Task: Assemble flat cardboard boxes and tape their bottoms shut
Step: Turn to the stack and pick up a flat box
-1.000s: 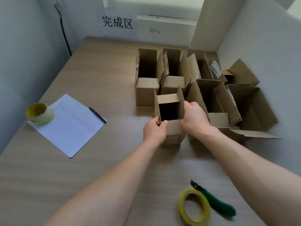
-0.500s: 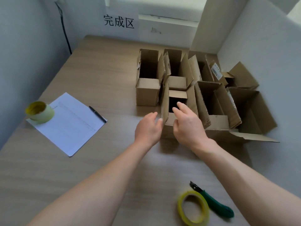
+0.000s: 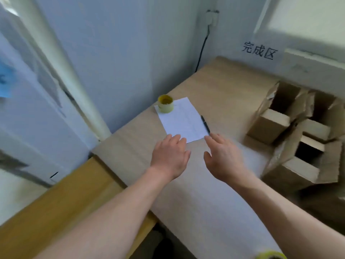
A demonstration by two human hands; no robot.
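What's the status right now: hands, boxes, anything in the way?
Left hand and right hand open, holding nothing, over the table. Assembled boxes stand at right, untouched. Paper, pen just ahead.

Plain brown open cardboard boxes (image 3: 291, 131) right of the hands; white paper sheet (image 3: 183, 120), black pen (image 3: 205, 124), yellow tape roll (image 3: 165, 104) ahead.

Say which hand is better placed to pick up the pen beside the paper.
Right. The right hand is open, its fingertips near the pen's closer end; the left hand lies at the paper's near edge, farther away.
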